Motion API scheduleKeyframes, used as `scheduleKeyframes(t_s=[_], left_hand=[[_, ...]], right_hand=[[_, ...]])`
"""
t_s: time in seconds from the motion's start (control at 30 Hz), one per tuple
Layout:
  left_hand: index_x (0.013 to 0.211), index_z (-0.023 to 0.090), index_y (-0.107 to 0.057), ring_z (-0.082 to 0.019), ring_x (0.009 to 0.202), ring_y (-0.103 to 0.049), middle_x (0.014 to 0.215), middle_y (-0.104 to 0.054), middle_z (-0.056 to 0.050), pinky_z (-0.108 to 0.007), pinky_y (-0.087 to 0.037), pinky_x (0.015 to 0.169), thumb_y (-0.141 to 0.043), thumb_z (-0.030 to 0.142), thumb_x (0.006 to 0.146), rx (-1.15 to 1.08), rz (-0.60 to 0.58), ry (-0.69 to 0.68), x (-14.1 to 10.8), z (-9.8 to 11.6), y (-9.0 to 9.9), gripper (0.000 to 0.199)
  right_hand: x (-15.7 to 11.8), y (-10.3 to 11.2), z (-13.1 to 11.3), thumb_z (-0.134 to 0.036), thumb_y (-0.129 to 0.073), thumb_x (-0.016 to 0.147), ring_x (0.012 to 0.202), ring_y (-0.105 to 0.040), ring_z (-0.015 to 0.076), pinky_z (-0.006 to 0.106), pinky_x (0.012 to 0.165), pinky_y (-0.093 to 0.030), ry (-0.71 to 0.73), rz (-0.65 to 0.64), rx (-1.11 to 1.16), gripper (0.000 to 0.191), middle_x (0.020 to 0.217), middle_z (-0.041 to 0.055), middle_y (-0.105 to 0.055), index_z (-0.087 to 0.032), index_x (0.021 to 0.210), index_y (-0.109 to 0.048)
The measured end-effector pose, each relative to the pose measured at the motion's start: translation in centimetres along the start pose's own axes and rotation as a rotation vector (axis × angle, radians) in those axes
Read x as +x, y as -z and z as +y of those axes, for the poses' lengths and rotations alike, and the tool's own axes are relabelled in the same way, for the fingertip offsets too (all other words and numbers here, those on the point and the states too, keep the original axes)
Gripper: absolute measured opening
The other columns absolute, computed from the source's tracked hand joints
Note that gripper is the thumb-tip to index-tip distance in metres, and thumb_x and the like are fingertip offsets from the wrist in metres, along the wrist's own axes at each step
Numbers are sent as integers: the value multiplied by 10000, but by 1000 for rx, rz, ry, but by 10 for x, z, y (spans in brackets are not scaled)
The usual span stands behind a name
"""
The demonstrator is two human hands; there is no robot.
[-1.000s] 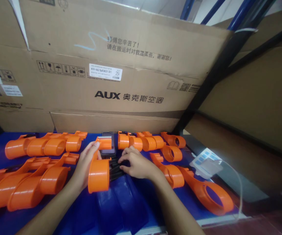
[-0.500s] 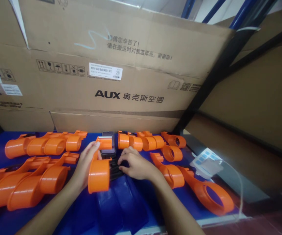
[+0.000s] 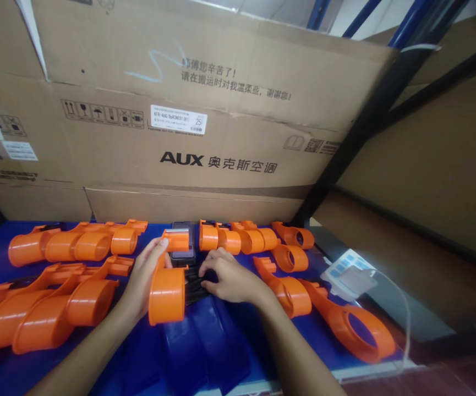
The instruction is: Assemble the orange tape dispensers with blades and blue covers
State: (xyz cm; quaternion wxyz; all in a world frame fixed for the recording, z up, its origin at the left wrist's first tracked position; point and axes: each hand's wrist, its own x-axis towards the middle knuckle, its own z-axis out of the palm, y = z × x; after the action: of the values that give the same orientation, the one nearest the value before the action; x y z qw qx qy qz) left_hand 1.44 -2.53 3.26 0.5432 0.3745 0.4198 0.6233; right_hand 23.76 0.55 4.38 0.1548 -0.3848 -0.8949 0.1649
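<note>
My left hand (image 3: 145,275) is wrapped round an orange plastic part (image 3: 167,297) that has a wide ring at its lower end and a flat head at the top. Just right of it, my right hand (image 3: 227,275) has its fingers curled at a bunch of black strips (image 3: 194,283); whether it grips one is hidden. Dark blue pieces (image 3: 204,344) lie below the strips. Behind the held part is a phone (image 3: 183,247), partly covered by it.
More orange parts stand in rows on the blue surface, at left (image 3: 48,322) and right (image 3: 252,240). A white-blue box (image 3: 351,272) with a cable lies at the right edge. A large cardboard sheet (image 3: 138,132) rises behind, beside a dark post (image 3: 345,148).
</note>
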Motion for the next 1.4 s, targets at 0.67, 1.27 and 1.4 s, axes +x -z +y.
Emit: scheduleKeyframes(t_s=[0.67, 1.27, 1.4], left_hand=[[1004, 226, -615, -130, 472, -525, 621, -635, 35, -222, -410, 483, -704, 606, 800, 121, -52, 10, -6, -5, -5, 440], [1261, 214, -530, -125, 501, -509, 634, -660, 16, -211, -379, 501, -692, 479, 864, 242, -241, -4, -12, -15, -4, 503], [1251, 214, -529, -131, 515, -531, 643, -663, 16, -217, -396, 523, -682, 447, 872, 243, -257, 6, -13, -13, -5, 470]], right_hand=[[6, 12, -4, -274, -663, 879, 752, -595, 184, 325, 713, -516, -18, 781, 425, 196, 883, 40, -677, -220, 1067, -678], [4, 7, -28, -171, -644, 916, 1025, -648, 249, 437, 921, -529, 219, 699, 261, 225, 1077, 72, -708, -271, 1109, -704], [6, 3, -29, -181, -655, 911, 1006, -636, 242, 424, 887, -534, 225, 735, 259, 230, 1032, 66, -684, -269, 1116, -715]])
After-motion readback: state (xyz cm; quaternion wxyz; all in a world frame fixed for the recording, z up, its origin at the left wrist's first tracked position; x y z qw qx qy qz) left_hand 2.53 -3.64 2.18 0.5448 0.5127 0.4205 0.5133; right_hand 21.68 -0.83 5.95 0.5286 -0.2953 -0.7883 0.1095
